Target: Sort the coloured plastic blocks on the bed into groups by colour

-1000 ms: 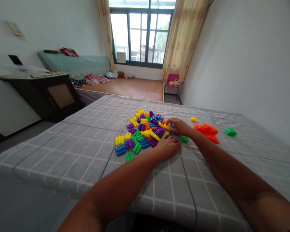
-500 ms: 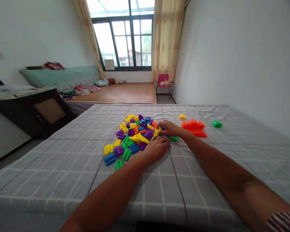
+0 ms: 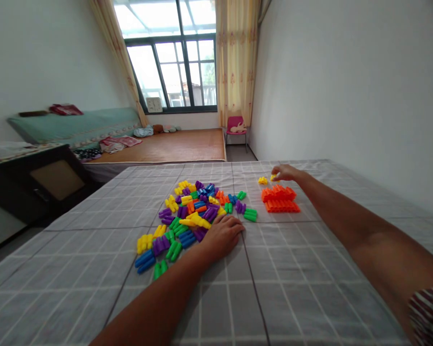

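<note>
My right hand [image 3: 286, 172] is at the back right of the table, its fingers closed on a yellow block [image 3: 273, 177]. Just left of it lies another yellow block [image 3: 262, 180]. Below that hand sit orange blocks [image 3: 279, 199] in two rows. My left hand [image 3: 224, 235] rests on the cloth at the right edge of a mixed pile, fingers apart, with nothing visible in it. The pile holds yellow blocks [image 3: 195, 220], blue blocks [image 3: 145, 261], green blocks [image 3: 173, 250] and purple blocks [image 3: 161, 245]. A green block [image 3: 250, 215] and a purple block [image 3: 240, 207] lie right of the pile.
A grey checked cloth [image 3: 274, 269] covers the table. Beyond it are a bed [image 3: 187, 144], a pink chair [image 3: 236, 126] and a window. A dark cabinet [image 3: 50, 180] stands at the left, and a white wall [image 3: 339, 86] runs along the right.
My right hand has moved from the pile to the back right with a yellow block. My left hand stays beside the pile. The view has shifted, and the green blocks at the right are now hidden.
</note>
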`<action>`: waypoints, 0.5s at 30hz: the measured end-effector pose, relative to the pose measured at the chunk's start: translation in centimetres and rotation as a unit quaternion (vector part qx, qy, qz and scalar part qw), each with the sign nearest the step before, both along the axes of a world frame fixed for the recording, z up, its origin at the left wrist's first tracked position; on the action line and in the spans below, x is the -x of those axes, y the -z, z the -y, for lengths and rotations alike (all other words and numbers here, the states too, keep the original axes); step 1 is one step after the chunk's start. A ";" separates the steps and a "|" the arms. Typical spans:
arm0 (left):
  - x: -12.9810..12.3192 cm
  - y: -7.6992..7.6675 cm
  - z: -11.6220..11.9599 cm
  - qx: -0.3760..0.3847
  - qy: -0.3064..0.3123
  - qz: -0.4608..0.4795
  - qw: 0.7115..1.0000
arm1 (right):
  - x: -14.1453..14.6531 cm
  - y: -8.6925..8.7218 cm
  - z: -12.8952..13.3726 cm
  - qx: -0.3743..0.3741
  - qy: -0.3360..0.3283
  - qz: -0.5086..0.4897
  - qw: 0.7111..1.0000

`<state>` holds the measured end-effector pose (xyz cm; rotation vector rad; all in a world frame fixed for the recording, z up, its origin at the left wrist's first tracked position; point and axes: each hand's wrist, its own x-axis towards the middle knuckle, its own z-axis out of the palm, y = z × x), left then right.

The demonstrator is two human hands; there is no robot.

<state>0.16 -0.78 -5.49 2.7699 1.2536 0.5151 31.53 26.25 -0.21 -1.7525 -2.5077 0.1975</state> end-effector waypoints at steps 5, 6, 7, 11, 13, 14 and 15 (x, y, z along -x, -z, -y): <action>-0.1 -0.1 0.0 0.006 -0.001 0.003 1.000 | 0.2 2.1 -1.2 0.037 -0.044 0.018 0.998; -0.1 -0.1 0.0 0.006 -0.003 0.004 1.000 | 0.5 2.3 -1.4 0.041 -0.048 0.014 0.998; -0.1 -0.1 0.0 0.006 -0.004 0.004 1.000 | 0.8 2.3 -1.6 0.045 -0.046 0.013 0.998; -0.1 -0.1 0.0 0.008 -0.005 0.001 1.000 | 1.9 2.7 -2.2 0.073 -0.008 0.033 0.997; -0.1 -0.2 0.0 0.010 -0.005 0.000 1.000 | 2.4 2.9 -2.5 0.086 -0.010 0.057 0.995; -0.1 -0.2 0.0 0.011 -0.004 -0.001 1.000 | 2.5 3.0 -2.7 0.089 -0.017 0.068 0.994; -0.1 -0.3 0.0 0.012 -0.003 -0.002 1.000 | 2.6 3.1 -2.9 0.091 -0.023 0.078 0.993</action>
